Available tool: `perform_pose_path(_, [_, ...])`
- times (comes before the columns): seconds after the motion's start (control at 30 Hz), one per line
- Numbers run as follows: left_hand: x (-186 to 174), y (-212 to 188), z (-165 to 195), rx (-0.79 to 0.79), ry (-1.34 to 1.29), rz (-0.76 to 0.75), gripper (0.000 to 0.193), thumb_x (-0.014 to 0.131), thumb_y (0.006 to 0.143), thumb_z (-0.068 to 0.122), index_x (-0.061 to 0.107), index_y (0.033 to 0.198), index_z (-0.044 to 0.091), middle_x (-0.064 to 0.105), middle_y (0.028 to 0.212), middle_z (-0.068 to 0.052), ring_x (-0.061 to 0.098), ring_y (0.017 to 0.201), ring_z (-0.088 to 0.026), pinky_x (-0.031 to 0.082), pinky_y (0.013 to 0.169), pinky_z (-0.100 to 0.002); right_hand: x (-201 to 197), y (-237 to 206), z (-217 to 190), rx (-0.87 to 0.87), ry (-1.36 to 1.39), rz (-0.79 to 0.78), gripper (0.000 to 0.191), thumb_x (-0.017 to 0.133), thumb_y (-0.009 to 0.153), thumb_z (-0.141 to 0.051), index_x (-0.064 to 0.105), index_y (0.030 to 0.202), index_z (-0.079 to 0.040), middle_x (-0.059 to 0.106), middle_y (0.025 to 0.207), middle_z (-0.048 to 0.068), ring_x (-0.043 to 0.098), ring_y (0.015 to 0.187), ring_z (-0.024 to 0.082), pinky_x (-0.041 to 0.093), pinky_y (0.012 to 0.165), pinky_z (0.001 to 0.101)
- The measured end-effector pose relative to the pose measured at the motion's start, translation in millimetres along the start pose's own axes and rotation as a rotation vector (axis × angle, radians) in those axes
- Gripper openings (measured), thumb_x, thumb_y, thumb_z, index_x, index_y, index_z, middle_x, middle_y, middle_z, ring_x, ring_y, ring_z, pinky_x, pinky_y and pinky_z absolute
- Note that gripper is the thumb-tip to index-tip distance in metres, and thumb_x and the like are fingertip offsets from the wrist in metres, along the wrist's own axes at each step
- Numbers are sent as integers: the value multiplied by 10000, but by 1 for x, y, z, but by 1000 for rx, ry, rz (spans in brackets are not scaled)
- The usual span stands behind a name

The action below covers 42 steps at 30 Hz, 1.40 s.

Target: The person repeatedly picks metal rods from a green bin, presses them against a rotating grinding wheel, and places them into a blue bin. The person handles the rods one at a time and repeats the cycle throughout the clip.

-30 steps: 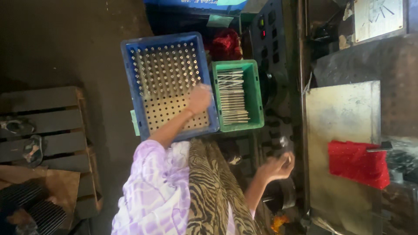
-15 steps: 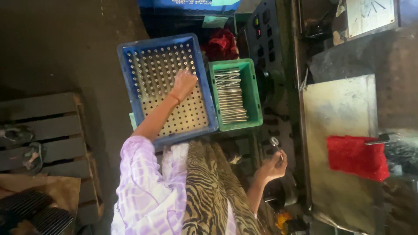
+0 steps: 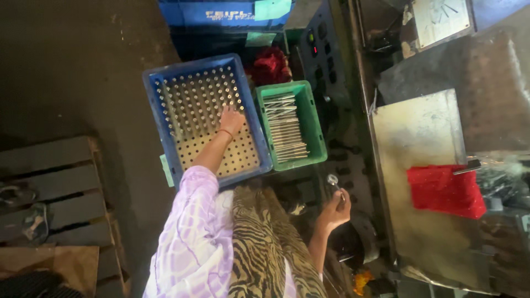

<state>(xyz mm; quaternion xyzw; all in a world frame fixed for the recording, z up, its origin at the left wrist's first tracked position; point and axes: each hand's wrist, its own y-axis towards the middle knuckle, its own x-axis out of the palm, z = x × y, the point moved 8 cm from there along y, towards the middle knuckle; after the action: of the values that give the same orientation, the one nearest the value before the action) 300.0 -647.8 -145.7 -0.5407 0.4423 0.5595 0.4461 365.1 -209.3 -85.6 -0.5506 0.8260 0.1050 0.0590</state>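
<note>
My left hand (image 3: 232, 119) reaches into a blue crate (image 3: 155, 105) that holds a perforated rack with several upright metal rods (image 3: 193, 102) in its far half. The fingers curl down at the edge of the standing rods, and what they hold is hidden. Beside the crate, a green bin (image 3: 316, 129) holds several loose metal rods (image 3: 284, 129) lying flat. My right hand (image 3: 333, 211) is raised near my lap, closed on a short metal rod with a round shiny head (image 3: 333, 180).
A red rag (image 3: 446, 190) lies on a worn metal machine table (image 3: 419, 132) at the right. A dark control panel (image 3: 326, 49) with buttons, a red cloth (image 3: 270, 65) and a large blue box (image 3: 221, 22) stand beyond the bins. A wooden pallet (image 3: 55, 182) lies at the left.
My left hand has moved from the crate's near right corner up to the middle of the rack. My right hand has closed around the round-headed rod and dropped slightly.
</note>
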Motion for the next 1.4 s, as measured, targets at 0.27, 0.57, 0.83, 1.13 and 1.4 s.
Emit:
perform_pose_path(0.27, [-36, 3, -8, 34, -53, 88, 142, 660, 810, 144, 792, 783, 98, 763, 842, -134, 673, 1021, -316, 466, 958, -465, -7, -7, 8, -3, -36, 9, 243, 675, 1008, -136, 686, 1181, 34, 668, 875, 32, 469, 597, 64, 353, 501, 228])
perform_pose_path(0.57, [-48, -12, 43, -20, -2482, -133, 313, 505, 1145, 314, 613, 1242, 37, 659, 940, -90, 664, 765, -197, 607, 703, -346, 42, 4, -48, -178, 42, -162, 278, 654, 1037, -194, 700, 1178, 42, 561, 696, -17, 431, 559, 37, 296, 488, 227])
perform_pose_path(0.83, [-90, -47, 203, 561, -1589, 95, 448, 517, 1103, 200, 407, 1514, 60, 636, 1209, -90, 632, 1058, -179, 510, 922, -315, 70, 17, -80, 11, 385, -160, 307, 623, 1038, -258, 683, 1172, 12, 481, 610, -50, 398, 502, 32, 277, 457, 236])
perform_pose_path(1.13, [-116, -53, 234, 555, -1658, 66, 349, 701, 1037, 213, 561, 1328, 81, 674, 1049, -107, 669, 862, -192, 542, 708, -307, 39, 10, -53, 65, 348, -75, 339, 573, 1037, -346, 654, 1179, -49, 457, 608, -69, 397, 482, 41, 313, 420, 240])
perform_pose_path(1.4, [-168, -71, 235, 1193, -1090, 319, 335, 807, 920, 329, 634, 1106, 110, 742, 914, -97, 687, 685, -282, 512, 564, -357, 43, -7, 24, 967, 838, -399, 461, 574, 984, -572, 583, 848, -132, 372, 520, -76, 276, 383, 76, 221, 363, 255])
